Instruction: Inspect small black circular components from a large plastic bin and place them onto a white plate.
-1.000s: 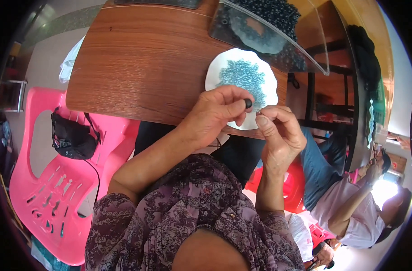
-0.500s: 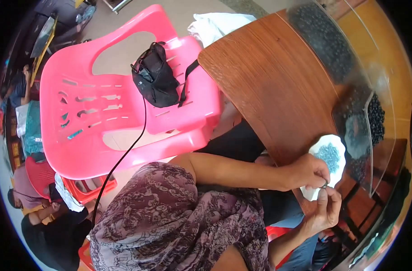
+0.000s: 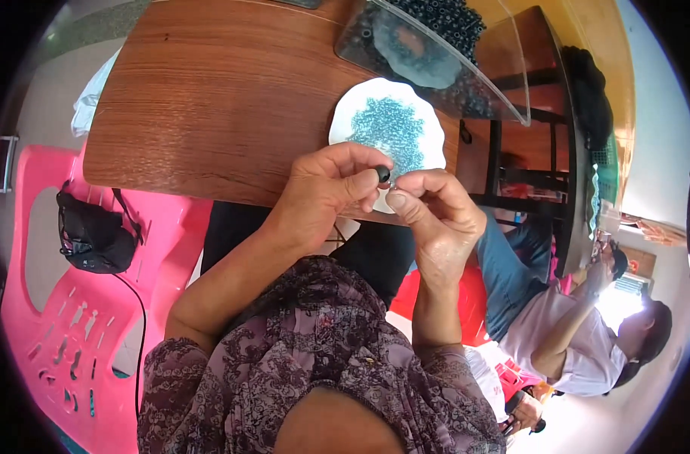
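Between the thumb and fingers of my left hand (image 3: 326, 185) is a small black rounded part (image 3: 383, 174). My right hand (image 3: 442, 216) is closed in a pinch just to the right, its fingertips almost meeting the black part. A tiny shiny piece shows at those fingertips, too small to name. Both hands are over the near edge of a white scalloped plate (image 3: 346, 113). On the plate lies a heap of small shiny blue-grey pieces (image 3: 390, 129).
The plate rests on a brown wooden table (image 3: 208, 98). Behind it stands a clear plastic bin (image 3: 496, 102) with many black ring-shaped parts (image 3: 443, 23). A pink chair (image 3: 65, 318) with a black bag (image 3: 95, 231) is at the left. Another person (image 3: 579, 333) sits at the right.
The view has swung to the right, so the plate and my hands now appear near the middle. The hands stay close together, and the black part shows more plainly in the left.
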A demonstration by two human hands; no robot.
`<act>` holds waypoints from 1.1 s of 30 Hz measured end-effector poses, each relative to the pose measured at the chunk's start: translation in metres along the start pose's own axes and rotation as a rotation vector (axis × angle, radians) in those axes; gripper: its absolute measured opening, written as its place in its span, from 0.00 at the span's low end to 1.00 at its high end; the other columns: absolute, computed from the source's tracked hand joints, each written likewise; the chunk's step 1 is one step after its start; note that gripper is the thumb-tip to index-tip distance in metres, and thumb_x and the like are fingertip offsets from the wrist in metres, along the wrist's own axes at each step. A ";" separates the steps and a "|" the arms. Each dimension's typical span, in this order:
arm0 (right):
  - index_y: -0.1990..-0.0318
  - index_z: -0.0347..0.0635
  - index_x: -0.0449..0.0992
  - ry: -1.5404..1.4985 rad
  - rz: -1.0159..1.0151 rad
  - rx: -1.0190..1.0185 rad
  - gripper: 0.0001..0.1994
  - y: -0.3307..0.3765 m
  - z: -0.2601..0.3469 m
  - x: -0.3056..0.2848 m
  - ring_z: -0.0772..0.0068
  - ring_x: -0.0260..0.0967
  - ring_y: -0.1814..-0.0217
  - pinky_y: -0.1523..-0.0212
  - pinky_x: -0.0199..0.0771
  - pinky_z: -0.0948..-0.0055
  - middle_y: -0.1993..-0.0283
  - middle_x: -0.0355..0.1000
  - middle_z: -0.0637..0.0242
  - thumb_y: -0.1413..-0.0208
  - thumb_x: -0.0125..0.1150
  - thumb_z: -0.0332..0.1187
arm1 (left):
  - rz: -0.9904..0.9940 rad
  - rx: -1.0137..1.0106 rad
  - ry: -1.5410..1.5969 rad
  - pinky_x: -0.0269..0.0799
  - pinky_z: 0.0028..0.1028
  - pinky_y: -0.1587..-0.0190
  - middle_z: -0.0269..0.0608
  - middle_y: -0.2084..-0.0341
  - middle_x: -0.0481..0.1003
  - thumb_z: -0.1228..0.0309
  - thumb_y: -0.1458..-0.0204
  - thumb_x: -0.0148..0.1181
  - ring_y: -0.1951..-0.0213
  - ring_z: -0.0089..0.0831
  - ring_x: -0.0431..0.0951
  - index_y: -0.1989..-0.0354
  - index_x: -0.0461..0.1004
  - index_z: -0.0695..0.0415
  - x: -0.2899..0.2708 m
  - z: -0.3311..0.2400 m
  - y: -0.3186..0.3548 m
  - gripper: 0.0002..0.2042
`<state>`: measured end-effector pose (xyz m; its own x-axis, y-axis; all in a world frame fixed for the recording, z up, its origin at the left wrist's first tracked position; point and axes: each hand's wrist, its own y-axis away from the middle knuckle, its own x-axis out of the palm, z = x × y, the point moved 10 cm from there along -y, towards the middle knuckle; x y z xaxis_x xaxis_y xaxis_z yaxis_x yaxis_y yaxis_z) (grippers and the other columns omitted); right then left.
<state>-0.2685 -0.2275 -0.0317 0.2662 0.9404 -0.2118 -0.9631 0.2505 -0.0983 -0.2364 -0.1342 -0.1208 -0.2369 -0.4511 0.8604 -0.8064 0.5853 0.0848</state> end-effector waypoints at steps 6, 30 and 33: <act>0.68 0.31 0.73 0.065 0.054 -0.019 0.07 -0.003 -0.005 0.000 0.82 0.66 0.70 0.67 0.67 0.85 0.71 0.71 0.68 0.56 0.61 0.15 | -0.012 0.020 -0.049 0.67 0.19 0.67 0.37 0.70 0.72 0.74 0.49 0.56 0.72 0.22 0.69 0.59 0.71 0.65 -0.002 0.007 -0.001 0.10; 0.68 0.33 0.73 0.222 -0.080 -0.117 0.05 -0.122 0.086 -0.079 0.83 0.65 0.71 0.70 0.66 0.83 0.73 0.70 0.69 0.54 0.60 0.22 | 0.235 -0.177 0.354 0.62 0.28 0.68 0.39 0.73 0.69 0.69 0.49 0.56 0.73 0.26 0.66 0.60 0.68 0.63 0.047 0.000 -0.077 0.12; 0.68 0.34 0.73 0.467 0.040 -0.252 0.05 -0.193 0.093 -0.065 0.84 0.64 0.74 0.72 0.64 0.83 0.73 0.70 0.70 0.55 0.58 0.22 | 0.246 -0.202 0.254 0.63 0.29 0.68 0.40 0.73 0.69 0.69 0.49 0.56 0.73 0.27 0.66 0.61 0.68 0.63 0.044 0.002 -0.089 0.12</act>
<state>-0.1038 -0.3158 0.0912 0.2738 0.7309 -0.6252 -0.9490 0.0995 -0.2992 -0.1761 -0.2077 -0.0912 -0.2475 -0.1152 0.9620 -0.6138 0.7869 -0.0636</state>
